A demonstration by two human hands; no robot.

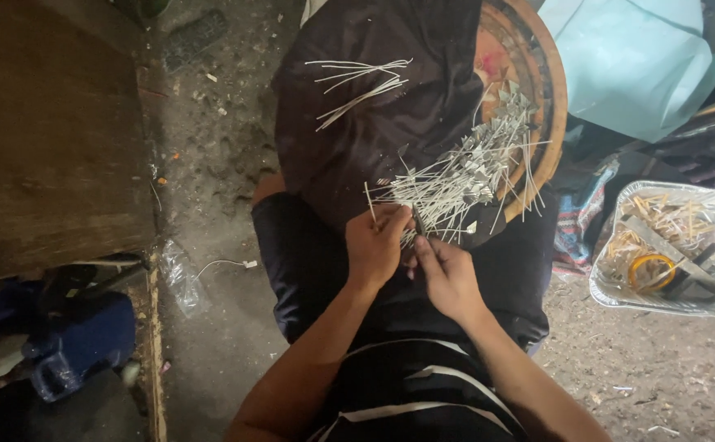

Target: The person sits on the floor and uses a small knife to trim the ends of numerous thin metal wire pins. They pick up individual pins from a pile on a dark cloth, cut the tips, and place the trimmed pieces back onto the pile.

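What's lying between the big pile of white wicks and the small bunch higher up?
Only bare dark brown cloth separates the pile from the bunch, in the head view.

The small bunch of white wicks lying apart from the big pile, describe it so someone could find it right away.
Start at the dark cloth spread over the round wooden tray on the person's lap. Near its far end lies the small bunch of white wicks, fanned out loosely. Unlike the big pile of wicks closer to the left hand and right hand, it is sparse and has no visible metal tabs.
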